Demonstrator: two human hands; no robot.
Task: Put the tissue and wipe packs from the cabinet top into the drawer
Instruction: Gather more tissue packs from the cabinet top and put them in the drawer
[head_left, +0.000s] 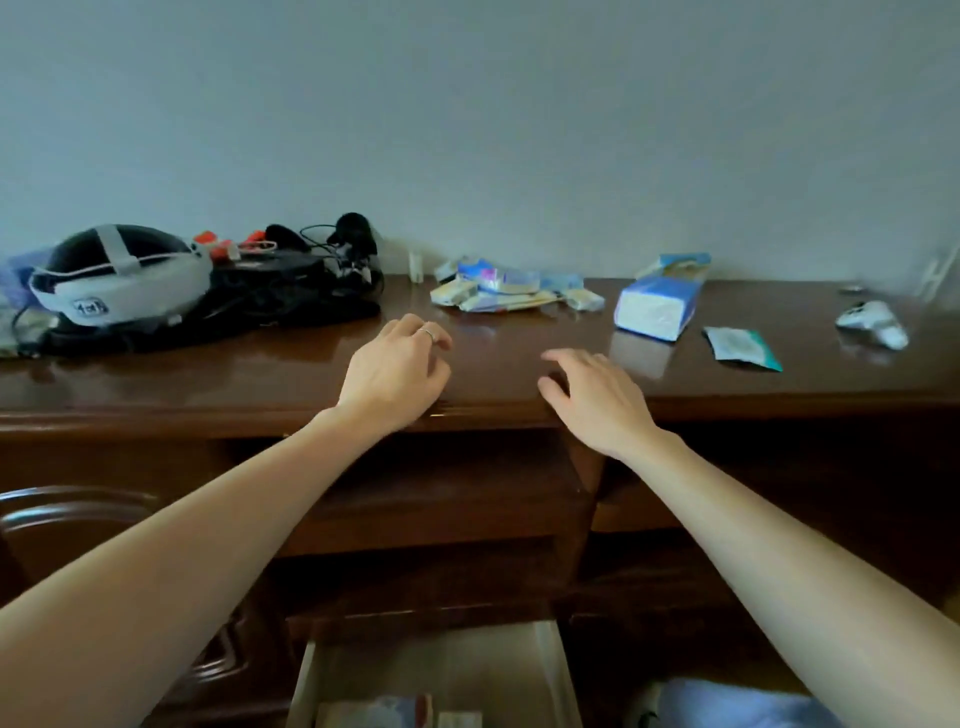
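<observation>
A heap of several small tissue packs (511, 290) lies at the back of the dark wooden cabinet top (260, 374). To its right stands a big blue-and-white tissue pack (655, 307), with another pack (680, 265) behind it. A flat teal wipe pack (742, 348) lies further right. Over the front edge, my left hand (396, 375) hovers with fingers curled, holding nothing. My right hand (592, 397) is spread beside it, also holding nothing. Below, the pale drawer (558, 670) stands pulled out, with a few packs (374, 713) visible at its near end.
A white and black headset (117, 280) and tangled black cables (301, 291) fill the left of the top. A white controller (874, 323) lies at the far right. A small white bottle (415, 266) stands by the wall. A chair back (67, 514) curves at lower left.
</observation>
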